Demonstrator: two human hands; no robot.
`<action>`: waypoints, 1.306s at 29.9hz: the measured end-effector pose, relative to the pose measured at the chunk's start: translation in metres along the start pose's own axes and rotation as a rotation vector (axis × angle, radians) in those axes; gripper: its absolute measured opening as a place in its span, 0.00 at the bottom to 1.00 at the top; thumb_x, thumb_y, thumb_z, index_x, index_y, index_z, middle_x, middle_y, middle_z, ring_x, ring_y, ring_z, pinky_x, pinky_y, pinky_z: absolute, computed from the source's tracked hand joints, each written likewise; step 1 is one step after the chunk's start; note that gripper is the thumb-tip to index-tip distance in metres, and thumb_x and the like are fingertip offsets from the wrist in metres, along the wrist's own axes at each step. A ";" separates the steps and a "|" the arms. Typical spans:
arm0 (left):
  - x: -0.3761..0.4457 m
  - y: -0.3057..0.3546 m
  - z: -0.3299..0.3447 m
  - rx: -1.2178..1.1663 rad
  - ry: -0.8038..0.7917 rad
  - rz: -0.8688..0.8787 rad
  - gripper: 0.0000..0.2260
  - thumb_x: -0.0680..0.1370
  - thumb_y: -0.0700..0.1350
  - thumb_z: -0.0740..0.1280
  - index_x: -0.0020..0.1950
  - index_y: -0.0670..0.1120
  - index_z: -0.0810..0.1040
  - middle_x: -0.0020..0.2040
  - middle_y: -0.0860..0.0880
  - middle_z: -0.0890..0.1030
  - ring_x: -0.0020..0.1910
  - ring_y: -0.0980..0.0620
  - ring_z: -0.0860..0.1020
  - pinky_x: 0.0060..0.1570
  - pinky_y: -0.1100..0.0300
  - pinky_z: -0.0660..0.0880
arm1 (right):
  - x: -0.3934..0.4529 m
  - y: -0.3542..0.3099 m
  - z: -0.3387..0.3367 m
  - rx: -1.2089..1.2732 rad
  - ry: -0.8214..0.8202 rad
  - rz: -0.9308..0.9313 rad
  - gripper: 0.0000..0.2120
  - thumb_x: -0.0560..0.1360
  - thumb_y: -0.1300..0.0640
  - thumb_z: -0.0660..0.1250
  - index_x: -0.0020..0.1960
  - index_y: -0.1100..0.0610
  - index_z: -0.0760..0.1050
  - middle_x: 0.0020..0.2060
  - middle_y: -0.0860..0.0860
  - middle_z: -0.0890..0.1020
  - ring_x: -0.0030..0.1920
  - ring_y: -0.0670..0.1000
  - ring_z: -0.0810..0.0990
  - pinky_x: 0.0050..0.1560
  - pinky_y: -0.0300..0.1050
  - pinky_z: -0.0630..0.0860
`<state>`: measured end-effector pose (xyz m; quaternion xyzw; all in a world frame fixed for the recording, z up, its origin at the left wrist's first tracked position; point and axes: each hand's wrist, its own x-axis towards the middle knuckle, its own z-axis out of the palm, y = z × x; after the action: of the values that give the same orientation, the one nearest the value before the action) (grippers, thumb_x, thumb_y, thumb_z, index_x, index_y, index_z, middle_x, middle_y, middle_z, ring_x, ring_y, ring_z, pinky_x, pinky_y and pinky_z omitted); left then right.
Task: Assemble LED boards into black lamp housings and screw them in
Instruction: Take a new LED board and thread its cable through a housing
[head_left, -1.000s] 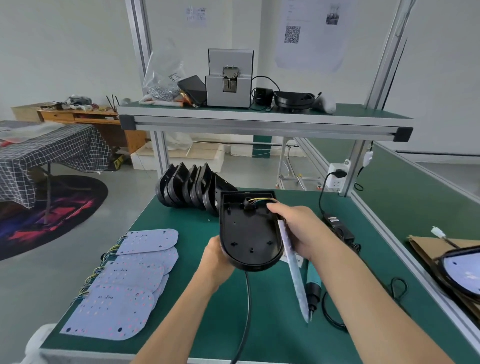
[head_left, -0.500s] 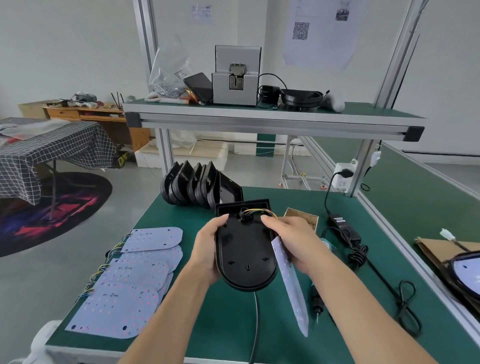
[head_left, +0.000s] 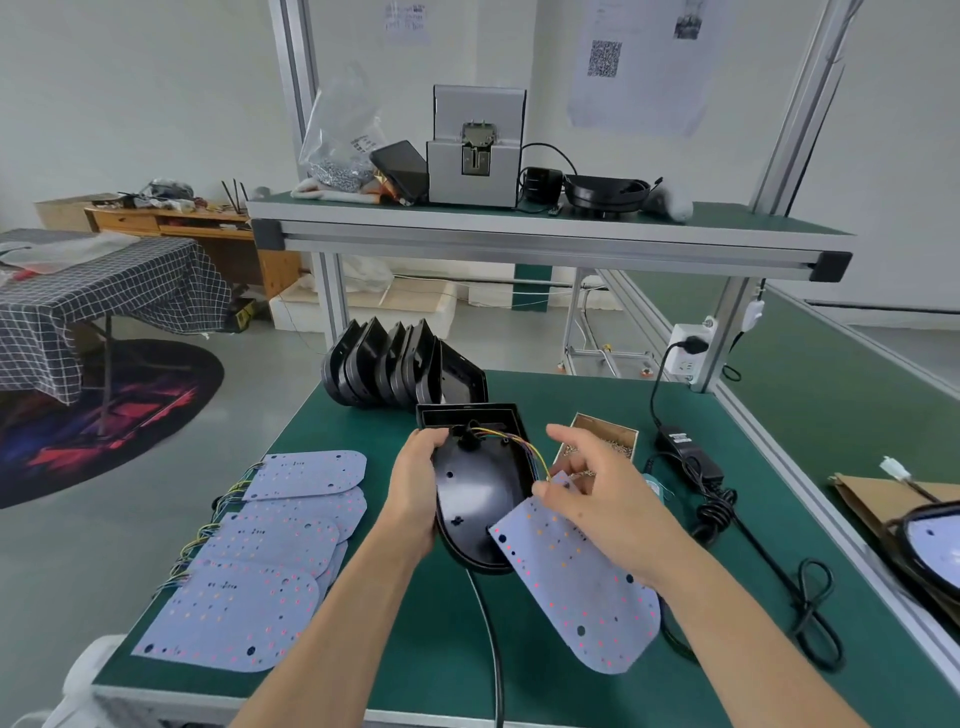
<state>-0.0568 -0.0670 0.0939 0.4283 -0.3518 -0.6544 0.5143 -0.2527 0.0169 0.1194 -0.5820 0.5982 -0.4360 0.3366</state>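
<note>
Step now: I think I am about to lay the LED board (head_left: 576, 582) into the black housing (head_left: 475, 499).
How to do it well: I would tip the board flat, slide it toward my left fingers and tuck the colored wires (head_left: 524, 447) under it, so nothing gets pinched. Then I would line up its holes with the little posts inside.
Left hand (head_left: 415, 488): My fingers curl around the housing's left rim and hold it steady. My thumb sits at the top edge.
Right hand (head_left: 597, 493): My thumb and bent fingers pinch the top of the board, and my pointer finger sticks out straight. The board hangs down and slants out below my fingers.
Where things are: The housing is between my two hands. The box of screws (head_left: 605, 441) is just behind my right fingers. More boards (head_left: 260, 561) lie well to the left of my left fingers.
</note>
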 end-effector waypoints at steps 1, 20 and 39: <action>0.000 -0.001 0.001 0.030 0.014 0.016 0.16 0.79 0.46 0.64 0.60 0.36 0.79 0.52 0.39 0.83 0.48 0.42 0.81 0.53 0.48 0.76 | -0.001 0.000 -0.002 -0.025 -0.035 -0.022 0.29 0.79 0.58 0.74 0.75 0.40 0.69 0.49 0.48 0.78 0.37 0.42 0.77 0.39 0.36 0.76; -0.021 -0.019 0.008 -0.069 -0.267 -0.029 0.21 0.84 0.56 0.62 0.63 0.40 0.82 0.59 0.43 0.85 0.55 0.43 0.85 0.47 0.54 0.82 | 0.019 -0.029 0.027 0.193 0.310 -0.180 0.18 0.85 0.65 0.60 0.57 0.44 0.81 0.50 0.47 0.81 0.39 0.40 0.75 0.44 0.28 0.71; -0.033 -0.006 0.013 -0.070 -0.230 0.055 0.31 0.79 0.60 0.64 0.70 0.36 0.75 0.67 0.34 0.79 0.70 0.32 0.75 0.73 0.34 0.67 | 0.002 -0.016 0.043 -0.400 0.506 -0.444 0.13 0.82 0.67 0.65 0.60 0.54 0.81 0.54 0.49 0.76 0.56 0.53 0.75 0.59 0.50 0.70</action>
<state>-0.0673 -0.0328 0.1001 0.3224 -0.3972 -0.6966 0.5030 -0.2075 0.0100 0.1176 -0.6254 0.5952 -0.5027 -0.0441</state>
